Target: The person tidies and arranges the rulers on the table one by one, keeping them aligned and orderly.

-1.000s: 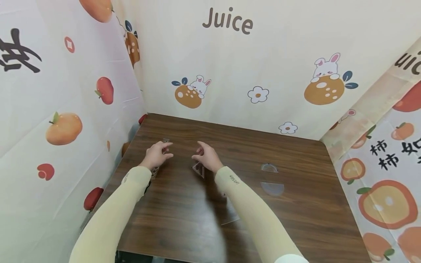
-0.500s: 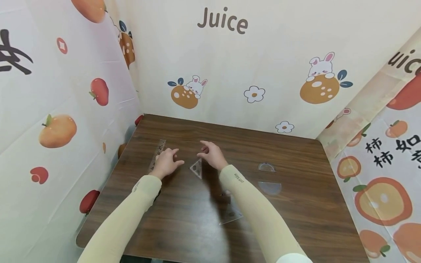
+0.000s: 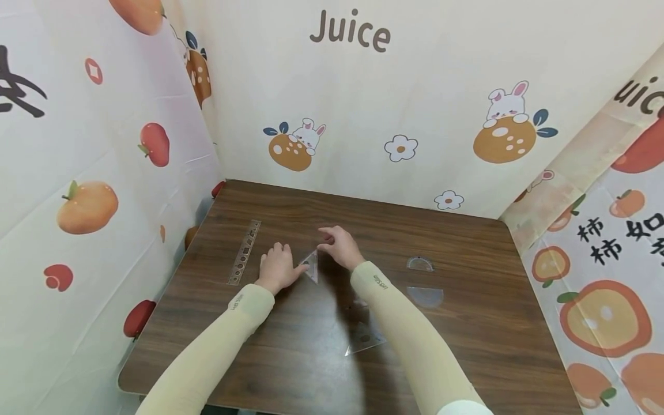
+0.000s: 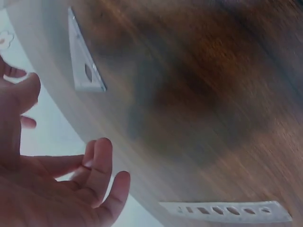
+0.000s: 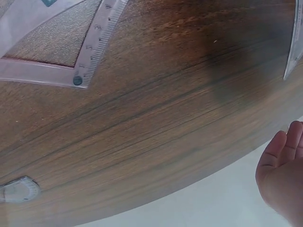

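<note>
Clock positions are taken from the small set square (image 4: 79, 65) in the head view. The table (image 3: 270, 363) is dark brown with a streaked wood grain and a dull sheen; behind it, at twelve o'clock, hangs pale creased cloth (image 3: 358, 109) printed with fruit. The small set square is a thin, clear triangle with cut-outs, lying flat on the tabletop between the hands, its edges pale. At nine o'clock the left hand (image 3: 278, 267) has its fingers parted and loosely bent, holding nothing; its thumb overlaps the triangle's near corner in view, contact not determinable. At two o'clock the right hand (image 3: 341, 249) leaves a gap between thumb and bent fingers, holding nothing. Beyond the left hand, towards ten o'clock, lies a clear straight ruler (image 3: 244, 252) pierced with shaped holes. Towards three o'clock are two half-round protractors (image 3: 425, 296), one an open arc. At five o'clock a larger set square (image 5: 97, 45), pinkish and scale-marked, is partly hidden.
</note>
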A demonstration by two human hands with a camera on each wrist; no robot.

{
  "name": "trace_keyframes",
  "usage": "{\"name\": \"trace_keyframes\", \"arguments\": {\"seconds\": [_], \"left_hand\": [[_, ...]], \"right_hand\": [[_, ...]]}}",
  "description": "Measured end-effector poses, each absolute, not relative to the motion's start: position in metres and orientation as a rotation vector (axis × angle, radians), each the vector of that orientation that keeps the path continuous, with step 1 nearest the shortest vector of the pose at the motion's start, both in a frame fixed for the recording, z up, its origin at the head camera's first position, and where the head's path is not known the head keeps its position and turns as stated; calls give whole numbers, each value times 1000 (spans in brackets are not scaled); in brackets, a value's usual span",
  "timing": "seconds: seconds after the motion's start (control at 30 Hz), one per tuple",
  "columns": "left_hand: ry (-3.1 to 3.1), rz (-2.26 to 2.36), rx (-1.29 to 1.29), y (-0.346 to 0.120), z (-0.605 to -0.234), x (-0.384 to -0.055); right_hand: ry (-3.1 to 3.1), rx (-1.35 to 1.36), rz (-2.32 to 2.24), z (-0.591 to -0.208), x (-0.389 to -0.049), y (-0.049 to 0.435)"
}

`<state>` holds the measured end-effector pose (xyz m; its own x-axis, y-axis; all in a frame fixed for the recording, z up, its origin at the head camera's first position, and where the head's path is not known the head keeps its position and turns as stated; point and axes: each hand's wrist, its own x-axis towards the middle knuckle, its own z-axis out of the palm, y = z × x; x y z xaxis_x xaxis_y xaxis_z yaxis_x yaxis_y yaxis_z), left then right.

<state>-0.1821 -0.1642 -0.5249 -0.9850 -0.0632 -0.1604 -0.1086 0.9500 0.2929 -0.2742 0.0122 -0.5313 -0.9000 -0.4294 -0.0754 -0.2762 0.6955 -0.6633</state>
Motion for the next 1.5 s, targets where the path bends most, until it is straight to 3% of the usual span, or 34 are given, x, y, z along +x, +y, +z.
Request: {"name": "trace_keyframes", "arguments": {"seconds": [0.57, 1.5], "left_hand": [[2916, 242, -279, -132, -555, -181], [3031, 477, -86, -143, -572, -181]], "right_hand": [[2662, -528, -974, -533, -271, 14], [2727, -613, -846, -554, -271, 25]]}}
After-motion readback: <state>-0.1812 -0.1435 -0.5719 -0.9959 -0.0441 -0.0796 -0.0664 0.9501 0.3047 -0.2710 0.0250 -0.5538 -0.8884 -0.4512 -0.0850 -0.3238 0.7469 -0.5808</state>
